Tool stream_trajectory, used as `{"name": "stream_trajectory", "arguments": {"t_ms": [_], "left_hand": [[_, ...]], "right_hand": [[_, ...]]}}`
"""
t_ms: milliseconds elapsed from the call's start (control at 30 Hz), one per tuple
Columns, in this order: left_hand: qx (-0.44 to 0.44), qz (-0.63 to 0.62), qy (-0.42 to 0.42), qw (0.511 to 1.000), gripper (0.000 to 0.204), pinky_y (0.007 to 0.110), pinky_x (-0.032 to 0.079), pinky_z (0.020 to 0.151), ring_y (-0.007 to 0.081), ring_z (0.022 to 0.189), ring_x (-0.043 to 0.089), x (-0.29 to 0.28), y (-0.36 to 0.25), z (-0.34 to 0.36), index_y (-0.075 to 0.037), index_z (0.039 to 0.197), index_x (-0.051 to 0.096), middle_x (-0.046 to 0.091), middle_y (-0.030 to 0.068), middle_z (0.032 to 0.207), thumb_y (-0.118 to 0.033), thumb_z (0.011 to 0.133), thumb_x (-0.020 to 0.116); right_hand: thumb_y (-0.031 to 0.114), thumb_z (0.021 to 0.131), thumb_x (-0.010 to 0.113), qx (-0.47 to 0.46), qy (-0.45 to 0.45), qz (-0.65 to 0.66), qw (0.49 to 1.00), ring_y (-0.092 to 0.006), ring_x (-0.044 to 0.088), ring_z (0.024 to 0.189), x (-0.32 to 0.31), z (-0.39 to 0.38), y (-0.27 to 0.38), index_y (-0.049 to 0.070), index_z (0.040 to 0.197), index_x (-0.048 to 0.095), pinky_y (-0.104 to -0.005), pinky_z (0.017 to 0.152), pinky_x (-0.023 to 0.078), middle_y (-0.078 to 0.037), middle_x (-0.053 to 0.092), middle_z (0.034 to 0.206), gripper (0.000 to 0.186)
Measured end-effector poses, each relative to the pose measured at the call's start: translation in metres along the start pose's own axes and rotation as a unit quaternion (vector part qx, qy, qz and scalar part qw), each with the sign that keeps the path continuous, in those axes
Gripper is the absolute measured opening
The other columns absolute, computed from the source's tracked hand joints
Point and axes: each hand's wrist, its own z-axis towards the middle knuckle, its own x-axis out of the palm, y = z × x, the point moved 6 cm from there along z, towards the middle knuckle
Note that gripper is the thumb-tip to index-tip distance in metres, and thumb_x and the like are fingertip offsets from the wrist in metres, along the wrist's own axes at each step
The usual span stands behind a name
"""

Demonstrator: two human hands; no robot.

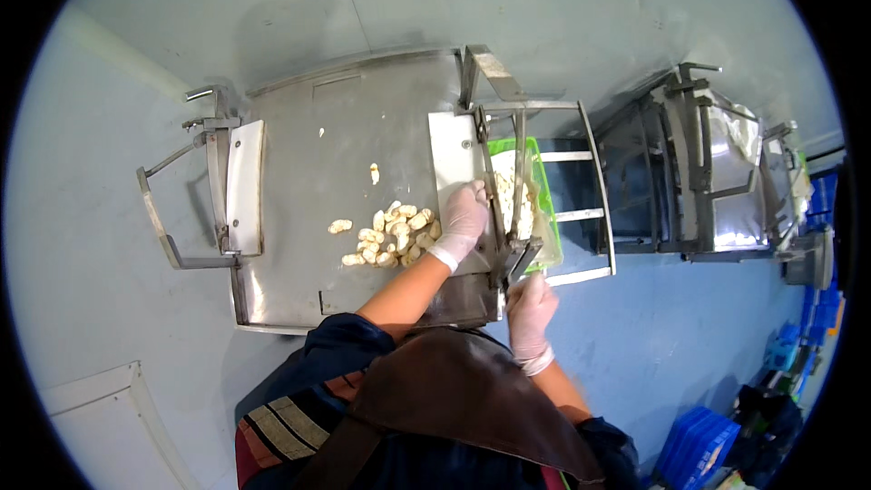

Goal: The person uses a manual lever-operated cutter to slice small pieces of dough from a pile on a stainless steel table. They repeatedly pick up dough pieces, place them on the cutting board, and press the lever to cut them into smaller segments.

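Note:
My left hand (464, 218), in a thin whitish glove, rests over the white cutting board (454, 150) on the right side of a steel worktop. Its fingers are bunched together beside the steel cutter (497, 218); whatever they pinch is hidden. My right hand (532, 310), gloved too, is closed in a fist at the near end of the cutter, around its handle, which the fingers mostly cover. A pile of pale, stubby, rounded pieces (397, 234), perhaps mushrooms, lies left of my left hand. Beyond the cutter, a green basket (535, 163) holds cut pale bits (510, 200).
The steel worktop (308, 163) carries a few stray scraps. At its left edge stands a second white board (245, 186) with a metal frame (163, 218). A steel rack (581, 159) supports the basket. Another steel station (726, 172) stands right, with blue crates (697, 446) at lower right.

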Motion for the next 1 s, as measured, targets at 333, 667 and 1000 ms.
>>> {"name": "stream_trajectory", "arguments": {"t_ms": [333,667,1000], "left_hand": [[0.018,0.028,0.014,0.999,0.014,0.041,0.045,0.068,0.0340,0.075,0.057,-0.006,-0.013,0.001,-0.008,0.082,0.062,0.059,0.0174,0.078,-0.014,0.079,0.050],[0.022,0.039,0.021,0.999,0.011,0.041,0.043,0.069,0.0351,0.076,0.054,-0.006,-0.022,0.001,-0.007,0.078,0.058,0.058,0.0157,0.080,-0.014,0.079,0.049],[-0.012,0.009,0.042,0.999,0.014,0.040,0.044,0.069,0.0354,0.075,0.056,0.002,-0.014,0.008,-0.004,0.078,0.061,0.059,0.0178,0.078,-0.016,0.075,0.054]], "right_hand": [[0.035,0.087,0.041,0.011,-0.005,0.034,0.999,-0.0089,0.041,0.037,-0.001,-0.005,-0.017,0.002,0.059,0.049,-0.0234,0.037,0.033,-0.003,0.045,0.047,0.045],[0.038,0.087,0.042,0.026,0.009,0.046,0.999,-0.0086,0.043,0.039,-0.002,-0.007,-0.026,0.002,0.058,0.048,-0.0232,0.038,0.033,-0.003,0.045,0.047,0.047],[0.045,0.089,0.036,0.000,0.001,0.024,1.000,-0.0097,0.039,0.036,0.000,-0.007,-0.036,0.003,0.055,0.046,-0.0231,0.036,0.029,-0.003,0.043,0.044,0.054]]}}
